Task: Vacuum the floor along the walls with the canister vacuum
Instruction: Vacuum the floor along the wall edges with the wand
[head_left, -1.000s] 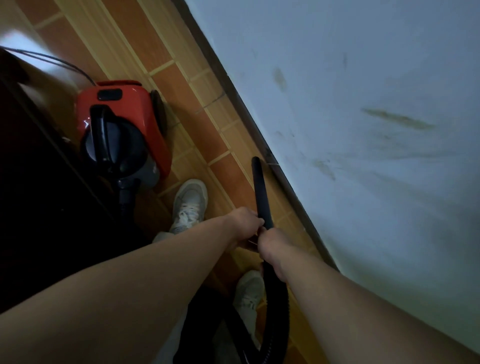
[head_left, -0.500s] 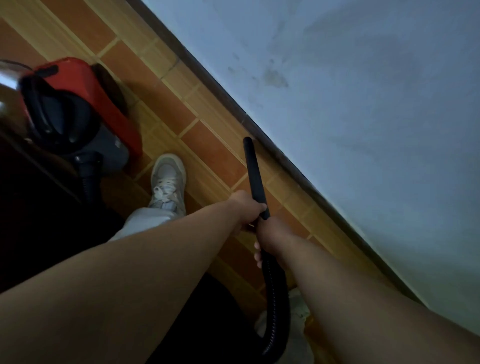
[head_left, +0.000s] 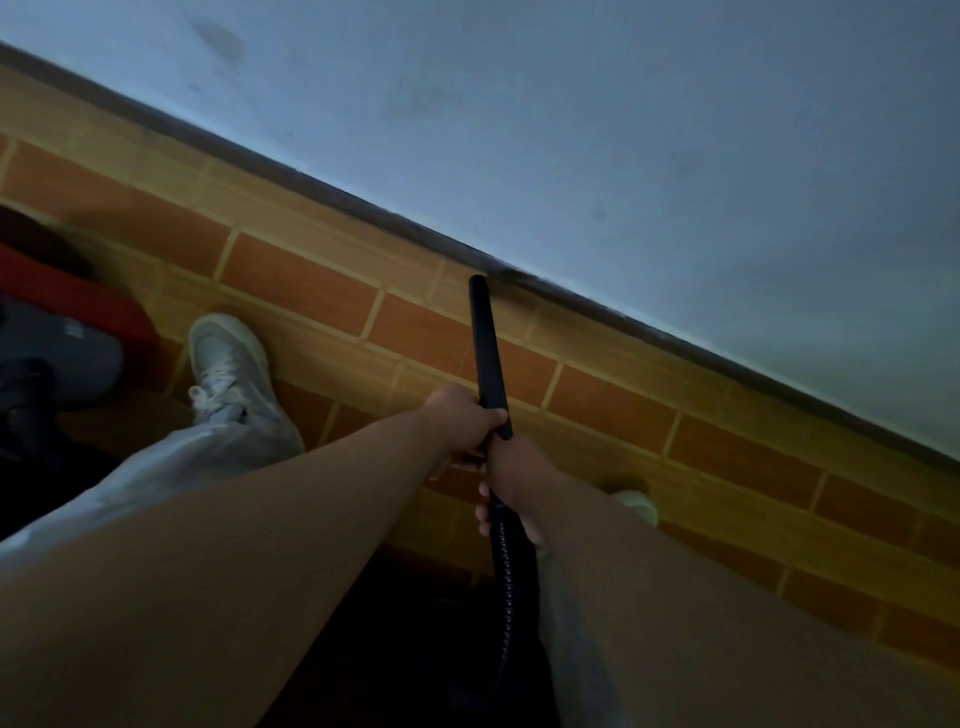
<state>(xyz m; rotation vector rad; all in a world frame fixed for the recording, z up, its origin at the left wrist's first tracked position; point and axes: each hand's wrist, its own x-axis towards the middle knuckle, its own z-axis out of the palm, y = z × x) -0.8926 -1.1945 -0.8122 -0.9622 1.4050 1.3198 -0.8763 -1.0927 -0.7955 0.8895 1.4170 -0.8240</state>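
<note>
Brick-patterned tile floor (head_left: 291, 280) meets a pale wall (head_left: 623, 130) toward 1 o'clock; left hand (head_left: 462, 415) and right hand (head_left: 511, 473) both grip the black vacuum tube (head_left: 485, 343) pointing 12 o'clock

The left arm (head_left: 260, 545) and right arm (head_left: 701, 597) are bare down to the left hand (head_left: 460, 415) and right hand (head_left: 511, 478). The trousers (head_left: 182, 467) are pale grey and loose, with a slight sheen. At 9 o'clock the left shoe (head_left: 228, 364) is a pale grey-white low sneaker with a rounded toe and white laces. At 4 o'clock only the pale toe of the right shoe (head_left: 636, 506) shows.
</note>
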